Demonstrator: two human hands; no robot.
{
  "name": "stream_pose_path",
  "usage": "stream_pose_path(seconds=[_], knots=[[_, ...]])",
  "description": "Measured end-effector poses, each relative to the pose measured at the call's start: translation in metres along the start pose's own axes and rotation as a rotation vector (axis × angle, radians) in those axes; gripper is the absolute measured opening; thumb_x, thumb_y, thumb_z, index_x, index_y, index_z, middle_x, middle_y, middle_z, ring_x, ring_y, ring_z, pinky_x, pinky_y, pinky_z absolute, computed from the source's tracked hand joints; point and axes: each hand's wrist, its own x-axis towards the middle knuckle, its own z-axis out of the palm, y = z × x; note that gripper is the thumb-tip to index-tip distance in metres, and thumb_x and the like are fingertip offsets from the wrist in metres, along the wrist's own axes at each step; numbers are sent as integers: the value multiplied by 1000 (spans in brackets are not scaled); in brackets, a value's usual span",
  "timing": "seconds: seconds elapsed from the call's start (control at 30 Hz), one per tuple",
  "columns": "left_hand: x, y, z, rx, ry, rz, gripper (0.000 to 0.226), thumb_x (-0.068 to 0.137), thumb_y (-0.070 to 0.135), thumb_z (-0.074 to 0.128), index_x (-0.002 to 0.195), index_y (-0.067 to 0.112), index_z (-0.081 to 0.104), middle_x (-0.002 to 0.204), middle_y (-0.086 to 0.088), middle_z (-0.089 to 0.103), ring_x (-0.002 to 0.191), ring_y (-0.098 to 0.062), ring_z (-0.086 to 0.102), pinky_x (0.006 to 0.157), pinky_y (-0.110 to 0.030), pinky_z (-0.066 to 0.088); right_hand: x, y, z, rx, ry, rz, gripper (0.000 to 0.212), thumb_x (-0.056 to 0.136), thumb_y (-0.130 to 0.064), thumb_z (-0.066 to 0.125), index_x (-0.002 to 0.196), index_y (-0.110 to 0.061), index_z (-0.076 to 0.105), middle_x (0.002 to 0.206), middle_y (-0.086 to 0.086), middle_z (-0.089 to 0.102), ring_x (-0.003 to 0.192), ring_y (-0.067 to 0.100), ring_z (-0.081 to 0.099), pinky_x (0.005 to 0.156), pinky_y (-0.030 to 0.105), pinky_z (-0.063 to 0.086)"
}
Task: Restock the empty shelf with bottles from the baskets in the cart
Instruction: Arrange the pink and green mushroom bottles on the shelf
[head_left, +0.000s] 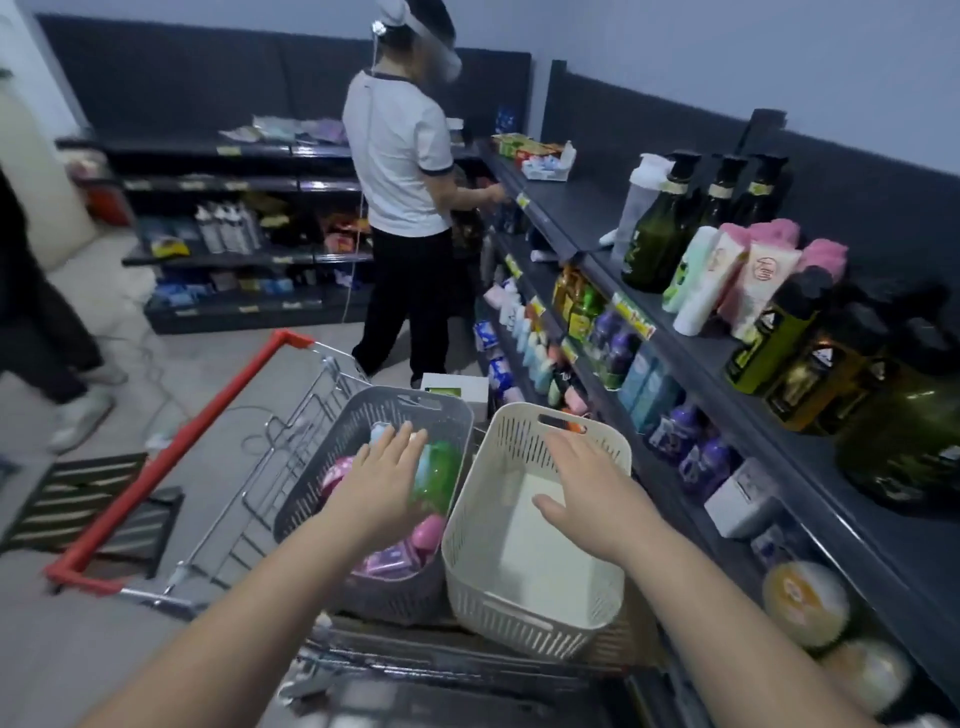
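Two baskets sit side by side in the cart. The grey basket on the left holds several bottles and tubes, among them a green bottle and pink ones. My left hand hovers over it with fingers straight, holding nothing. The white basket on the right shows only its bare bottom. My right hand is spread over it, palm down, holding nothing. The top shelf on the right carries dark green pump bottles, tubes and olive bottles.
A person in a white shirt stands ahead at the shelf corner. Another person's legs are at the left edge. The cart's red handle juts left. Lower shelves on the right are packed with bottles.
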Motion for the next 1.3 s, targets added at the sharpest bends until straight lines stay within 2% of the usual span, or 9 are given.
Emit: stream_pose_path(seconds=[0.2, 0.4, 0.53, 0.7, 0.8, 0.9, 1.0, 1.2, 1.3], knots=[[8, -38, 26, -58, -31, -135, 93, 93, 47, 54, 156, 22, -10, 163, -1, -16, 150, -20, -12, 117, -39, -7, 53, -7, 28, -1, -76, -88, 77, 94, -40, 56, 156, -20, 16, 162, -3, 18, 149, 17, 17, 122, 37, 20], [7, -59, 33, -75, -62, -260, 93, 93, 42, 57, 155, 20, -8, 163, -1, -13, 150, -19, -10, 123, -42, 1, 97, -32, 49, 2, -161, -234, 76, 95, -39, 56, 156, -18, 16, 161, -1, 20, 148, 19, 18, 122, 38, 19], [8, -64, 51, -103, -103, -276, 96, 92, 52, 55, 155, 21, -10, 163, 0, -14, 150, -19, -12, 122, -41, -4, 118, -43, 68, 9, -224, -297, 79, 93, -40, 58, 156, -18, 16, 161, 0, 21, 148, 20, 21, 122, 40, 22], [26, -80, 75, -122, -165, -298, 94, 92, 45, 57, 155, 21, -8, 163, -4, -13, 150, -21, -12, 122, -42, -3, 135, -49, 99, 7, -315, -309, 80, 94, -39, 59, 156, -16, 16, 162, 3, 20, 149, 21, 19, 123, 38, 17], [46, -95, 85, -212, -144, -331, 88, 93, 44, 56, 156, 20, 0, 164, -3, -4, 151, -23, -1, 118, -39, -2, 146, -49, 115, 16, -343, -279, 79, 94, -39, 60, 156, -17, 17, 161, 2, 22, 148, 20, 20, 122, 37, 16], [69, -109, 96, -290, -114, -368, 88, 87, 44, 63, 155, 21, 12, 161, -3, 11, 147, -23, 18, 121, -44, 18, 156, -49, 131, 50, -383, -199, 78, 95, -37, 58, 157, -17, 14, 162, 2, 19, 149, 21, 19, 123, 38, 16], [90, -124, 103, -370, -90, -372, 81, 88, 40, 63, 153, 19, 20, 154, -6, 22, 139, -23, 32, 117, -42, 30, 169, -52, 149, 58, -426, -122, 79, 95, -35, 57, 157, -15, 13, 163, 4, 19, 149, 21, 19, 123, 37, 16], [114, -154, 123, -645, -54, -474, 84, 86, 32, 69, 153, 20, 21, 148, -3, 18, 137, -24, 29, 117, -41, 30, 194, -79, 182, 168, -438, 1, 72, 93, -28, 60, 154, -18, 23, 155, 1, 30, 140, 21, 35, 117, 36, 29], [118, -162, 134, -737, -56, -490, 94, 79, 33, 76, 153, 21, 19, 144, -8, 26, 137, -26, 28, 116, -42, 27, 200, -95, 204, 202, -481, 45, 68, 94, -30, 57, 152, -17, 26, 152, 2, 35, 138, 22, 36, 116, 34, 30]])
